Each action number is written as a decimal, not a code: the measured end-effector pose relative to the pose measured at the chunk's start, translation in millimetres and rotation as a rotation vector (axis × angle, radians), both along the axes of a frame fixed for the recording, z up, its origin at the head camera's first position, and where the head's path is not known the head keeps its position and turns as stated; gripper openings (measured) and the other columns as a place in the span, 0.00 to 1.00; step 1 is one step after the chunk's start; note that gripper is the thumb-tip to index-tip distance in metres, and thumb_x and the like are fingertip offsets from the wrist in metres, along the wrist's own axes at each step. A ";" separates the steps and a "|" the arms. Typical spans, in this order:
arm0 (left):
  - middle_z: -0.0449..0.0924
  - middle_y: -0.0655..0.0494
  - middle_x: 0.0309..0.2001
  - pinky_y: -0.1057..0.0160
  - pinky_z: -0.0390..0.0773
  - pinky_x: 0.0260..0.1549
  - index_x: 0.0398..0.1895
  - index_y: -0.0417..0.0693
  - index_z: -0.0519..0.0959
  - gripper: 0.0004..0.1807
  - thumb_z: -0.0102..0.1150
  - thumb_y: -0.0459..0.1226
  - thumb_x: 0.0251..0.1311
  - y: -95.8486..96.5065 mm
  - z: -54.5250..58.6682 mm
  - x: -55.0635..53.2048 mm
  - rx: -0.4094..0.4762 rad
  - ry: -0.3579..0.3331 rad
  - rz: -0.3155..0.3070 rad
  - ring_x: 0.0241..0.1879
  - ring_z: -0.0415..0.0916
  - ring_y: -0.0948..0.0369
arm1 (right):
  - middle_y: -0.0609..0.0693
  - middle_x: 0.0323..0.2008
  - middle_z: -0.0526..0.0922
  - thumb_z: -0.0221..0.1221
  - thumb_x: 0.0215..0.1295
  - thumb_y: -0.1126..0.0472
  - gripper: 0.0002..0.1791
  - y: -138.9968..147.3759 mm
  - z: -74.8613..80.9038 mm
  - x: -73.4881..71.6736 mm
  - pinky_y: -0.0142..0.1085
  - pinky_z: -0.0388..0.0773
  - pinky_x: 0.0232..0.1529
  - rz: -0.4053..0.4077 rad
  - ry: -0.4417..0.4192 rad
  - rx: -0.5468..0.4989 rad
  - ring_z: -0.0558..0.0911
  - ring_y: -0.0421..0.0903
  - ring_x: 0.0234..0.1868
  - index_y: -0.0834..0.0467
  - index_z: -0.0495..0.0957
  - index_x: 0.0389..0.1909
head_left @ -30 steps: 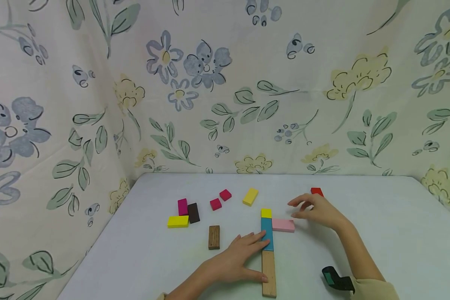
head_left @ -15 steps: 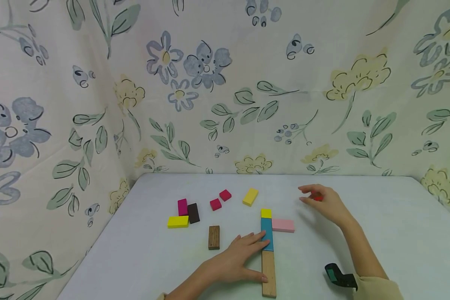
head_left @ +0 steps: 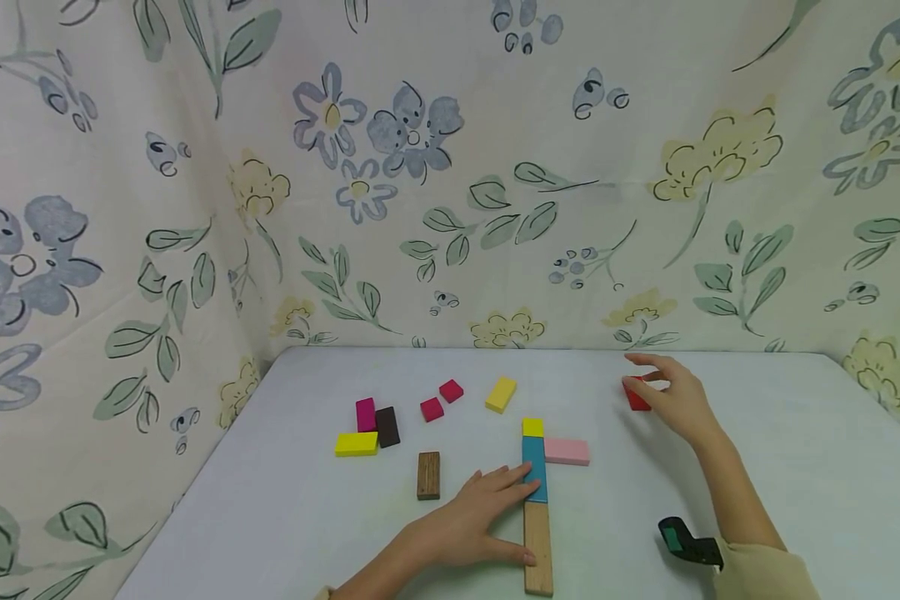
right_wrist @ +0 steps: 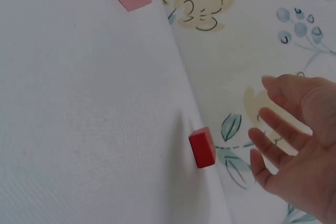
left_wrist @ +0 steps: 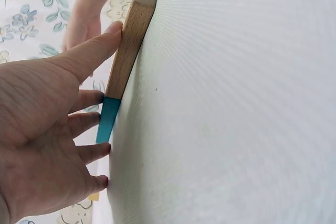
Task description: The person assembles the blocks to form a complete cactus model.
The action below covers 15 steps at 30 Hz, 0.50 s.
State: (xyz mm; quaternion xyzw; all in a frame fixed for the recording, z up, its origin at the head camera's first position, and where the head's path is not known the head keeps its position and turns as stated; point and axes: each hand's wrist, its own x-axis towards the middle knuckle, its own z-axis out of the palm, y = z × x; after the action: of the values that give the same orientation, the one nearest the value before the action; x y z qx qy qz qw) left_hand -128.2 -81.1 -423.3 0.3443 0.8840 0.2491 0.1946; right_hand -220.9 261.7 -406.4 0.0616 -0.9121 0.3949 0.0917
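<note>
My left hand [head_left: 468,521] lies spread, fingertips on the blue block [head_left: 537,492] and thumb on the long wooden block [head_left: 538,542]. In the left wrist view the thumb [left_wrist: 100,48] touches the wood's side, with the blue block [left_wrist: 108,119] below. These form a straight row with a small yellow block [head_left: 532,427] at its far end; a pink block [head_left: 567,452] sticks out to the right. My right hand [head_left: 675,396] hovers by a red block [head_left: 636,398], which its thumb partly covers. In the right wrist view the relaxed fingers stand apart from the red block [right_wrist: 202,148].
Left of the row lies a dark wooden block [head_left: 428,475]. Farther off are a magenta block [head_left: 365,414], a dark brown block [head_left: 387,427], a yellow block [head_left: 356,443], two small crimson blocks [head_left: 432,408] and another yellow block [head_left: 501,394]. A floral curtain [head_left: 450,250] hangs behind the table.
My right hand has moved right and away from me, from above the pink block to the red block. The left hand and the row of blocks have stayed put.
</note>
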 end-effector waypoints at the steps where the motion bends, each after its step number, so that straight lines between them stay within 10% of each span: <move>1: 0.52 0.62 0.85 0.36 0.54 0.78 0.83 0.60 0.62 0.45 0.69 0.55 0.67 0.0 -0.1 0.0 0.000 0.002 -0.001 0.83 0.52 0.54 | 0.72 0.67 0.73 0.59 0.78 0.57 0.28 0.9 -0.4 -0.3 0.56 0.84 0.52 -0.004 -0.007 0.000 0.77 0.71 0.61 0.65 0.71 0.72; 15: 0.51 0.61 0.85 0.33 0.55 0.77 0.84 0.59 0.60 0.44 0.65 0.58 0.69 -2.8 -7.2 -3.4 0.023 0.015 -0.042 0.83 0.52 0.52 | 0.76 0.70 0.65 0.58 0.79 0.59 0.29 13.5 -14.6 -6.4 0.55 0.86 0.49 -0.017 -0.151 0.038 0.74 0.73 0.61 0.70 0.66 0.73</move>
State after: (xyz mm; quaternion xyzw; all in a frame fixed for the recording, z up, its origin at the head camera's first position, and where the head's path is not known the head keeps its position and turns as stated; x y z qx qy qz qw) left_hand -131.6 -83.9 -430.6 0.3668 0.8752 0.2526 0.1889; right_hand -227.3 275.3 -421.0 0.0257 -0.9241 0.3804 0.0247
